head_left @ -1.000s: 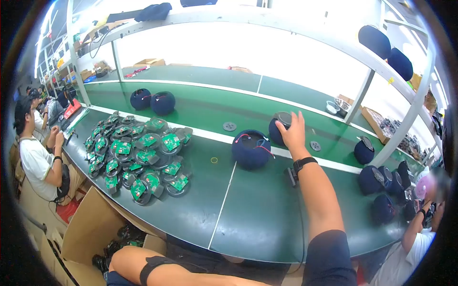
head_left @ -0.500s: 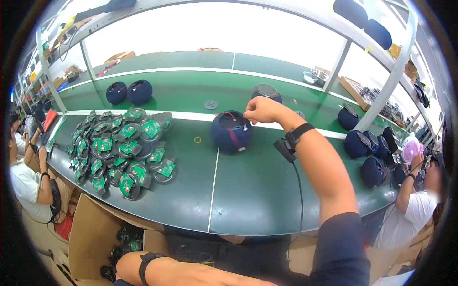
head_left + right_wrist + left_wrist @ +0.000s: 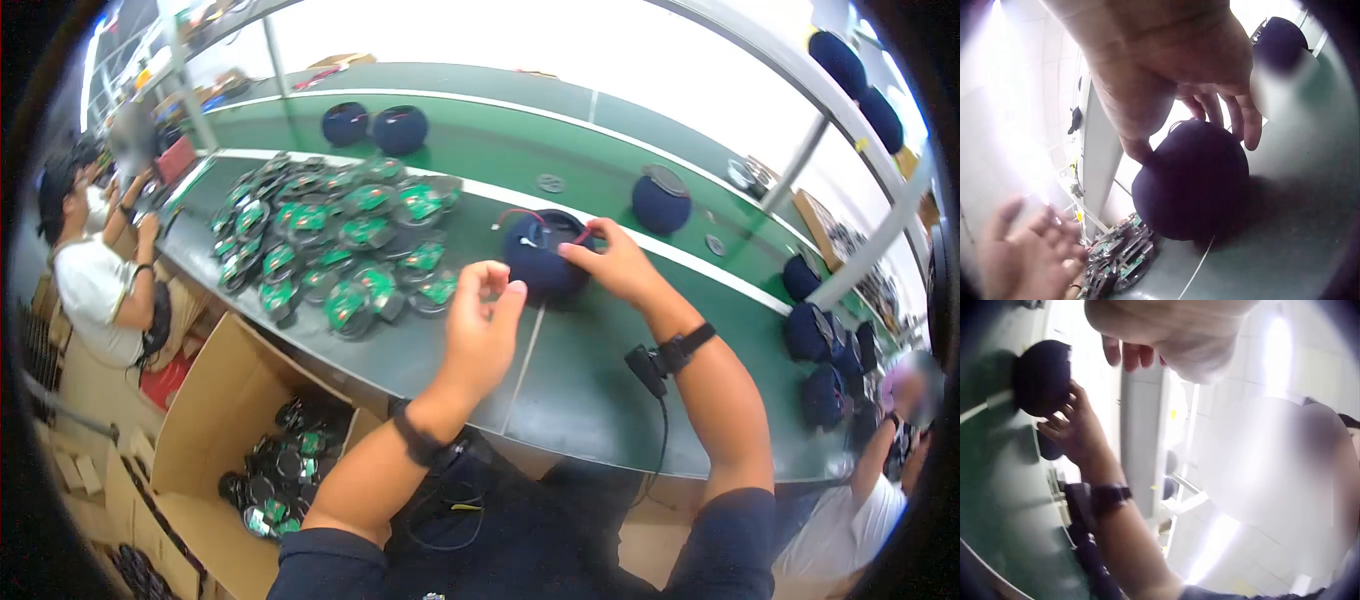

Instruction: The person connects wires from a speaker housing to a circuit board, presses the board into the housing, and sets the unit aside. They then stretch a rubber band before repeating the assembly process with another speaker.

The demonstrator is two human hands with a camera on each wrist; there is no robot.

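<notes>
An open-topped round speaker shell (image 3: 540, 270) in navy fabric stands on the dark green bench, red and blue wires showing at its mouth. My right hand (image 3: 622, 262) grips its right rim. In the right wrist view the thumb lies on the near side of the shell (image 3: 1191, 184) and the fingers reach around the opening. My left hand (image 3: 478, 335) is raised just left of the shell, fingers loosely bent and holding nothing. A heap of black speaker drivers with green circuit boards (image 3: 345, 235) lies beyond it to the left.
Behind, a navy shell (image 3: 660, 208) bears a dark disc on top, and two more shells (image 3: 400, 130) stand on the lighter green strip. Several others (image 3: 808, 332) crowd the right end. A cardboard box (image 3: 215, 400) of drivers sits below the bench. People sit at both sides.
My right hand has come back from the far disc-topped shell to the nearer open shell and now grips its rim. My left hand has risen from my lap area to beside it.
</notes>
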